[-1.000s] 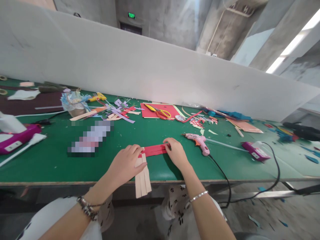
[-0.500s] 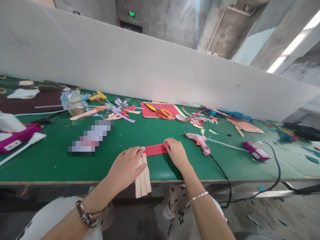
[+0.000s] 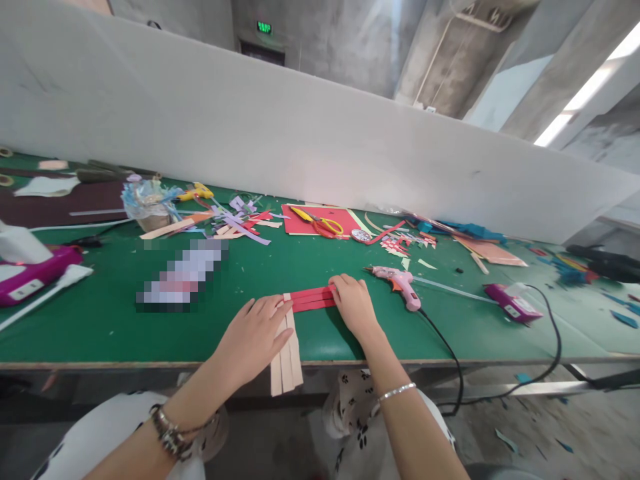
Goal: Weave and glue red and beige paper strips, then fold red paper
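Observation:
Red paper strips (image 3: pixel 313 299) lie side by side at the table's front, meeting beige paper strips (image 3: pixel 286 363) at a right angle. The beige ends hang over the edge. My left hand (image 3: pixel 255 337) presses on the corner where both colours meet, its fingers hiding part of the crossing. Whether the strips are woven or just overlapped there, I cannot tell. At the other end, my right hand (image 3: pixel 353 303) pinches the red strips between thumb and fingers. Just right of it rests a pink glue gun (image 3: pixel 397 283) with a glue stick in its back.
Yellow-handled scissors (image 3: pixel 320 222) lie on red paper sheets (image 3: pixel 295 225) at the back. Purple and beige scraps (image 3: pixel 245 223) sit left of them. A magenta power strip (image 3: pixel 513 303) feeds a black cable at right. A white partition (image 3: pixel 280 133) stands behind the table.
The fingers of my left hand have shifted slightly over the corner of the strips. My right hand and the strips are nearly where they were.

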Action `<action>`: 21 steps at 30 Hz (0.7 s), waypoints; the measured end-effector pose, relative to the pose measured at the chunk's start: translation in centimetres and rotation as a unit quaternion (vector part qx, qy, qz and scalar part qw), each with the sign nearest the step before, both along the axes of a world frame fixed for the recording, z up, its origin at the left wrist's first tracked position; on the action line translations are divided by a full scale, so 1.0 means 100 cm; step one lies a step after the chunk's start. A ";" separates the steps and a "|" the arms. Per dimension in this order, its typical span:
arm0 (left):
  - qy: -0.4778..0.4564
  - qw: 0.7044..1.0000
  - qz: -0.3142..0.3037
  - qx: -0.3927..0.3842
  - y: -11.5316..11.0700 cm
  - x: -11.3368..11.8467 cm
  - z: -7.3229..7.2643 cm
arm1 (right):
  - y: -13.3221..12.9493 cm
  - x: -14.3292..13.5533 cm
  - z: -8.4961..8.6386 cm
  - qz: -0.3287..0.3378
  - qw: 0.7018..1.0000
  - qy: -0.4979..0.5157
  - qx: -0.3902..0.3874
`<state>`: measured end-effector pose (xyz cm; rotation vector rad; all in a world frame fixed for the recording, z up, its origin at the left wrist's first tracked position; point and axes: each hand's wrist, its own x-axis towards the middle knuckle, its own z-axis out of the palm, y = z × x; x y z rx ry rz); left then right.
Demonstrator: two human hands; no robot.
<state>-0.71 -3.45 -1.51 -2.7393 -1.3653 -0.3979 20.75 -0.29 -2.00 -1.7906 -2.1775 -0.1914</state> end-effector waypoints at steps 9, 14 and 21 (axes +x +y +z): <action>-0.008 1.000 -0.001 -0.007 0.001 -0.001 0.001 | -0.022 -0.012 0.008 0.033 0.994 0.078 0.066; -0.008 1.000 0.003 -0.010 0.002 -0.002 -0.002 | -0.030 -0.031 0.004 0.119 0.993 0.003 0.015; 0.008 1.000 0.005 -0.008 0.002 -0.003 -0.004 | -0.030 -0.032 0.001 0.113 0.993 -0.030 -0.020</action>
